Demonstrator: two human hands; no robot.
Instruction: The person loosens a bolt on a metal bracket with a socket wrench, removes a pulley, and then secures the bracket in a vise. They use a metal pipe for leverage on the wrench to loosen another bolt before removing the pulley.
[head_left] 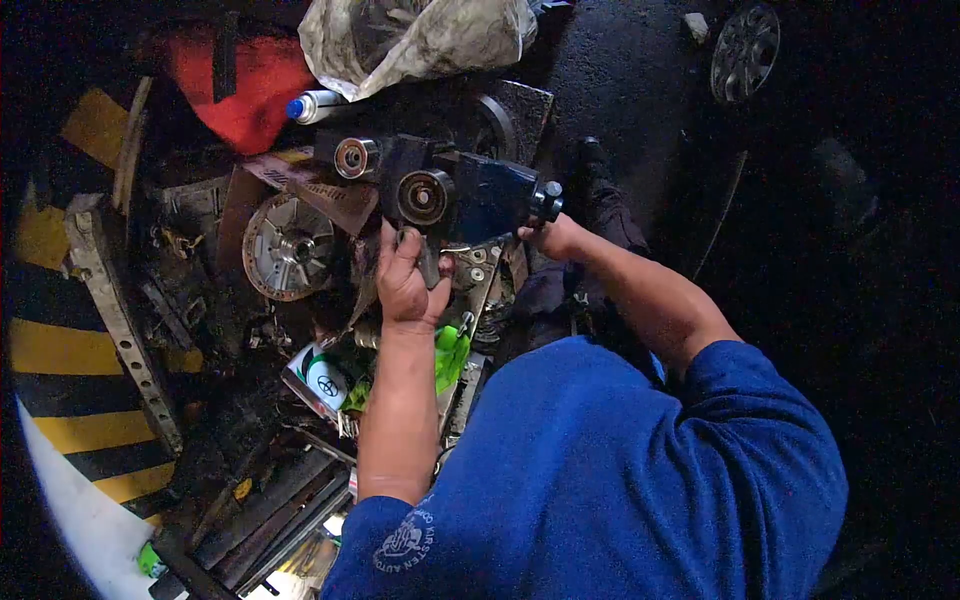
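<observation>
One metal disc near left hand.

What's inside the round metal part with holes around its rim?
Inside the round metal part are a central hub and fins spreading out from it. What lies beneath it is covered.

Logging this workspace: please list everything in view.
Bag: 1, dirty white, top
Cloth: 1, red, upper left
Can: 1, white, by bag
Hubcap: 1, grey, upper right
Round parts: 2, metallic, centre
Block: 1, dark, centre
Piece: 1, grey, in left hand
Disc: 1, silvery, left
Bar: 1, grey, left
Stripes: several, yellow, far left
Carton: 1, white, lower left
Material: uncountable, green, by left forearm
Small parts: uncountable, metallic, left
Shirt: 1, blue, bottom
Left hand: 1, bare, centre
Right hand: 1, bare, centre
</observation>
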